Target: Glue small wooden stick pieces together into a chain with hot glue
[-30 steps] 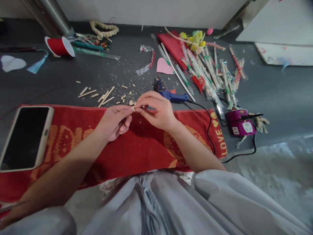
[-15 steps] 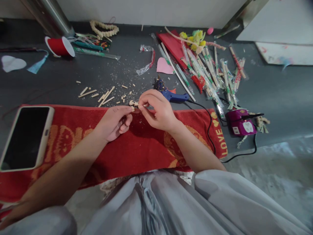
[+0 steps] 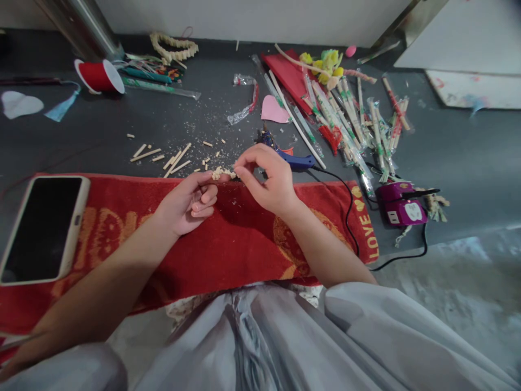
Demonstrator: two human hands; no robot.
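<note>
A short, knobbly strip of small pale wooden pieces hangs between my hands over the far edge of the red towel. My left hand pinches its left end between thumb and forefinger, the other fingers curled below. At its right end, my right hand has thumb and forefinger pinched together; the fingertips partly hide what they grip. Just behind my right hand lies a blue glue gun, partly covered by it. Cut wooden sticks lie on the dark table left of the strip.
A phone rests on the towel's left end. Wrapped chopsticks are heaped at the back right, near a purple power socket with a black cord. A red ribbon spool and a wooden-piece loop sit at the back left.
Both hands have drawn slightly apart, the left one a little to the left and the right one a little to the right. More of the wooden strip now shows between them.
</note>
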